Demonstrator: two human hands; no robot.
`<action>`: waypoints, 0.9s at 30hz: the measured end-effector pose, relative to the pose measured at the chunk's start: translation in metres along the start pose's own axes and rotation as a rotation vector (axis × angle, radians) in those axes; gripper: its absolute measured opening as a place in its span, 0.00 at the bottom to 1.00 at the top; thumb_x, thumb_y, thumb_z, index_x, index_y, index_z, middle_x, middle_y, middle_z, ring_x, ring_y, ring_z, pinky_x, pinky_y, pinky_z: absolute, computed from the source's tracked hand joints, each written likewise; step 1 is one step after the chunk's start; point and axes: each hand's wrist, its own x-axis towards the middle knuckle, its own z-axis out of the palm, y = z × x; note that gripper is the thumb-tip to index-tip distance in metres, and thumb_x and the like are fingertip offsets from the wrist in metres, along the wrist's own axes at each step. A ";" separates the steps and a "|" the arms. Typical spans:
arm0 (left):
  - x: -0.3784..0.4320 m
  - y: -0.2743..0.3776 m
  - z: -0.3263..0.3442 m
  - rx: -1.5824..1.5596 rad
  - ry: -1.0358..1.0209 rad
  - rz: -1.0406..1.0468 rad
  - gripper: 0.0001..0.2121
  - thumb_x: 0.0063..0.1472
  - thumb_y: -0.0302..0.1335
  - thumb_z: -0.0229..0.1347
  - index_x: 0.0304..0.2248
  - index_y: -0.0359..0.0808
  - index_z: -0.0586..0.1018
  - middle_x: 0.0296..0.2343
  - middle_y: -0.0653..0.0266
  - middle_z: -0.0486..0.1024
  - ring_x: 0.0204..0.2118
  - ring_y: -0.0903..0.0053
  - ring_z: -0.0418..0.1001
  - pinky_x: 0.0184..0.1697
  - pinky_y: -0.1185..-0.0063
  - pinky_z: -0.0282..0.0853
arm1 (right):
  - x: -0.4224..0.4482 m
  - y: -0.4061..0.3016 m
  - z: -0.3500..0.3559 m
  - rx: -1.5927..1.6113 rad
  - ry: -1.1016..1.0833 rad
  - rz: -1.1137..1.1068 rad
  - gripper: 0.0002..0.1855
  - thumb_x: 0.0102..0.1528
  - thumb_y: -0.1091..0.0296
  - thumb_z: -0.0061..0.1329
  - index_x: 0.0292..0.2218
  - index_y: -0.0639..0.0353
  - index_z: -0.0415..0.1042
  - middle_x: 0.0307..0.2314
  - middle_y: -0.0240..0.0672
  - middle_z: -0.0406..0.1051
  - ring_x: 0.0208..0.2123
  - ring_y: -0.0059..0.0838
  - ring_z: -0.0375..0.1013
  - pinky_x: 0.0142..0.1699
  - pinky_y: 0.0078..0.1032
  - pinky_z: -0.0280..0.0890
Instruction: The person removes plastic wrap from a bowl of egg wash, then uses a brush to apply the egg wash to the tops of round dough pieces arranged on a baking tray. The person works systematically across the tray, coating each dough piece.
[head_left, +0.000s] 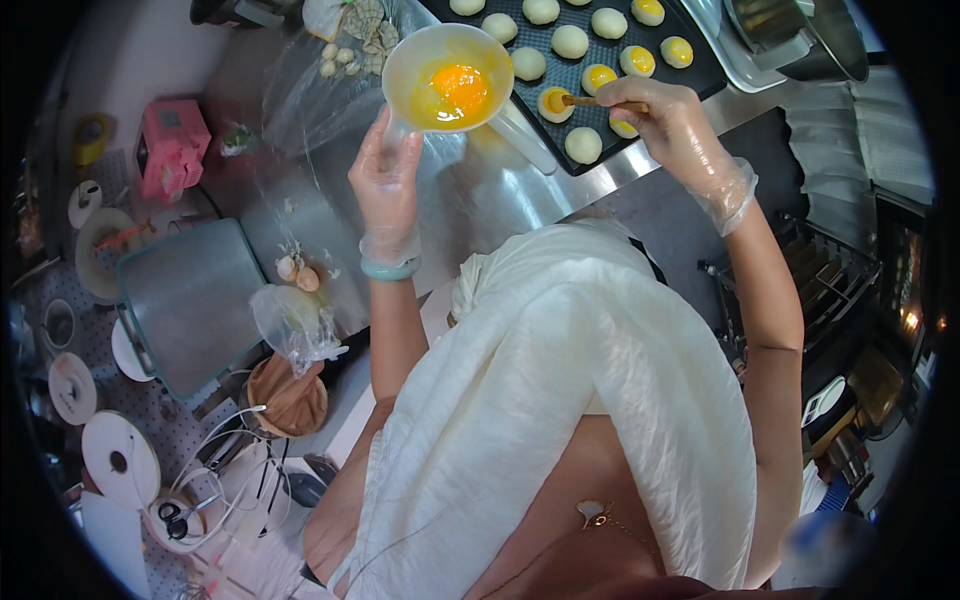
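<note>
My left hand (388, 180), in a clear plastic glove, grips the handle of a white plastic bowl (401, 71) holding orange-yellow beaten egg. In my gloved right hand (667, 127) is a brush with a wooden handle (611, 103). Its tip touches the top of a round dough ball (555, 106) coated with egg. Rows of dough balls sit on a black baking tray (562, 73) under that hand. Several along the right side have shiny yellow tops. Others, like the plain ball (583, 145) at the near corner, are pale. A white rod-like piece (529, 142) lies between bowl and tray.
Eggshells (306, 279) and a clear plastic bag (296, 319) lie on the steel counter (480, 202) at left. Beyond them are a grey tray (195, 300) and a pink device (174, 146). A metal pot (825, 45) stands at upper right, a black rack (817, 277) below.
</note>
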 end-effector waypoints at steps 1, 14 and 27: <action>0.000 0.000 0.001 -0.015 0.006 -0.010 0.21 0.56 0.22 0.56 0.50 0.28 0.68 0.27 0.73 0.68 0.28 0.89 0.61 0.33 0.89 0.60 | 0.000 0.000 -0.002 0.002 -0.010 0.017 0.08 0.50 0.83 0.47 0.34 0.66 0.69 0.31 0.40 0.72 0.32 0.35 0.74 0.38 0.23 0.67; -0.002 0.004 0.003 -0.070 0.002 -0.029 0.21 0.56 0.21 0.55 0.50 0.27 0.67 0.33 0.69 0.71 0.32 0.89 0.65 0.37 0.88 0.62 | -0.003 0.007 -0.015 0.062 0.085 0.097 0.06 0.51 0.78 0.48 0.34 0.65 0.70 0.29 0.38 0.74 0.30 0.29 0.74 0.36 0.22 0.67; -0.002 -0.002 0.000 -0.010 -0.027 -0.024 0.21 0.56 0.22 0.55 0.50 0.27 0.67 0.37 0.66 0.71 0.34 0.87 0.65 0.40 0.87 0.63 | -0.012 -0.001 -0.036 0.198 0.179 0.227 0.07 0.54 0.73 0.49 0.36 0.65 0.72 0.31 0.35 0.74 0.33 0.23 0.72 0.40 0.21 0.66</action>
